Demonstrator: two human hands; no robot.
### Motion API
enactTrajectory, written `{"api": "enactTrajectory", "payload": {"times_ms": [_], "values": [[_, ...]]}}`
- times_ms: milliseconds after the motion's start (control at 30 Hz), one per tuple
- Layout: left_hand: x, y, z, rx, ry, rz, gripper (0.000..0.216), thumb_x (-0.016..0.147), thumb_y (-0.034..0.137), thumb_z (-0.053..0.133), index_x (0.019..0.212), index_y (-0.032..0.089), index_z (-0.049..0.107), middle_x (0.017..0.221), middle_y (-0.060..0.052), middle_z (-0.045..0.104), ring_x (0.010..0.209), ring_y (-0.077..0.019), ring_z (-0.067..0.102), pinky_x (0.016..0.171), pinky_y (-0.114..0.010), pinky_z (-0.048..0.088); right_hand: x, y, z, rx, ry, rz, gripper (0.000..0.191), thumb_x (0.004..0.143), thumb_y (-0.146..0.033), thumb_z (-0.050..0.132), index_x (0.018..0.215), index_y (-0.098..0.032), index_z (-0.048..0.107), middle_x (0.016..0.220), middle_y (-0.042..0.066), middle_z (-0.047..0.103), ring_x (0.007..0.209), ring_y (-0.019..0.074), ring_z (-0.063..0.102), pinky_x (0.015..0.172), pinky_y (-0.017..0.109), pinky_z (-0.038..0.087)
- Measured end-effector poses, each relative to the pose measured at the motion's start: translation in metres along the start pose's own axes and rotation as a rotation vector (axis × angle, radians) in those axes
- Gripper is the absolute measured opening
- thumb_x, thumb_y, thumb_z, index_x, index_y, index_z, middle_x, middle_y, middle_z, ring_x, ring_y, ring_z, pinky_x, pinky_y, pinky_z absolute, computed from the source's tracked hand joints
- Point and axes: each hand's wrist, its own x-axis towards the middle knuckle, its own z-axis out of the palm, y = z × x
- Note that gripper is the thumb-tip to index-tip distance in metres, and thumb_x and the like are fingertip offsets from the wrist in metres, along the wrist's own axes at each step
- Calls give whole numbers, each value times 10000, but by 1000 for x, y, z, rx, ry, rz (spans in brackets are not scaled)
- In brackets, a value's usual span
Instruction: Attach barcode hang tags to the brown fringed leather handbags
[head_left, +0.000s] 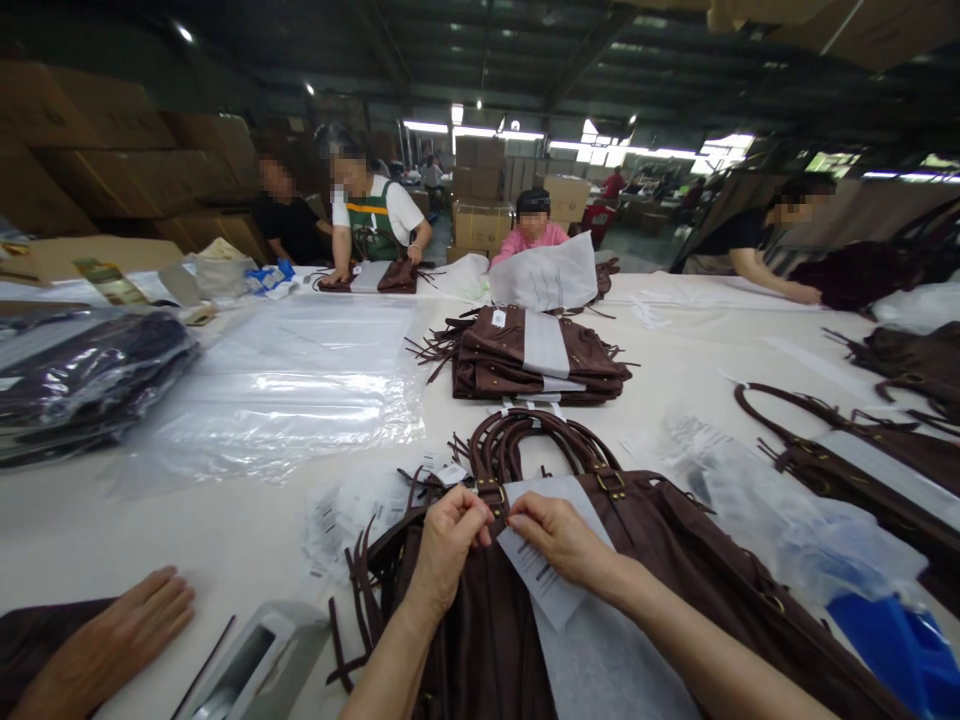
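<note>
My left hand (446, 545) and my right hand (559, 540) meet at the top of the brown bag (675, 570) lying flat on the table (225, 530) right in front of me, just under its bunched handles (525, 440). The left fingers are pressed together in a pinch near the brass buckle (489, 492); the right fingers pinch the upper edge of the white paper sheet (547, 580) that lies on the bag's front. To do this well, I judge I should keep both pinches close together, hold the paper flat and square to the handles, and keep the loose fringe strips (360, 580) out from under it. What exactly sits between my left fingertips I cannot tell; it may be a small tag or the paper's corner. My forearms cover the middle of the bag, and its lower part runs out of view. Another person's hand (112, 640) rests on the table at the lower left, cut off at the edge, beside a grey device (255, 665) I cannot identify. Beyond lie a stack of finished bags (540, 360) and clear plastic bags (285, 390).
</note>
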Motion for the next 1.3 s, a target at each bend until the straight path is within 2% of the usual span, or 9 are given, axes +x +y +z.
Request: {"api": "enactTrajectory", "payload": {"times_ms": [133,267,367,567,733,900,1000,1100,1300], "values": [[-3,-10,7,42,-11,-33,197,603,244,628,732,168,501,548,60,509,501,-80,467,505,-195,358,-1,5,12,9,42,-1,203,834,-265,402,752,-165,559,658,3,565,623,119,516,576,219,351],[-4,-13,11,97,-13,-21,159,601,197,602,746,163,545,621,34,544,540,-92,479,519,-205,365,-3,9,22,30,95,-10,230,853,-270,374,751,-166,552,667,1,570,628,111,524,579,204,373],[-1,-14,12,97,-32,-29,89,603,182,573,687,155,558,555,41,520,504,-89,457,505,-208,350,-4,11,28,-1,141,-38,259,863,-277,368,741,-171,570,649,-1,573,600,107,527,564,198,386],[5,-20,9,20,-48,-77,78,561,171,578,621,160,529,541,51,488,500,-86,435,519,-210,336,-4,11,33,-395,445,-332,207,835,-221,418,778,-204,616,725,52,581,687,160,533,602,249,407],[4,-21,10,47,-40,-69,101,586,231,594,586,160,523,523,49,482,502,-90,423,513,-209,324,-2,18,40,-559,482,-461,188,812,-168,416,787,-200,600,691,57,589,614,166,526,534,260,395],[4,-23,10,64,-18,-77,80,574,208,600,585,158,540,502,62,485,478,-81,417,501,-205,320,0,19,47,-128,417,-309,246,825,-187,371,826,-178,616,734,70,603,668,156,573,593,249,445],[3,-22,10,35,6,-95,59,566,188,595,575,158,544,491,54,530,477,-90,460,500,-205,338,3,13,46,339,342,5,174,768,-290,485,814,-176,607,597,11,584,523,127,551,495,229,426],[0,-20,10,34,59,-97,43,565,189,594,567,153,571,481,43,556,461,-95,478,478,-204,345,6,8,43,767,292,258,249,635,-381,626,720,-154,572,467,-34,541,398,94,488,382,189,349],[-4,-24,13,64,156,-80,64,607,215,583,629,155,587,561,27,583,513,-105,511,508,-207,385,2,10,39,943,234,310,311,537,-383,716,663,-128,591,504,-9,592,462,93,534,463,201,407]]}}
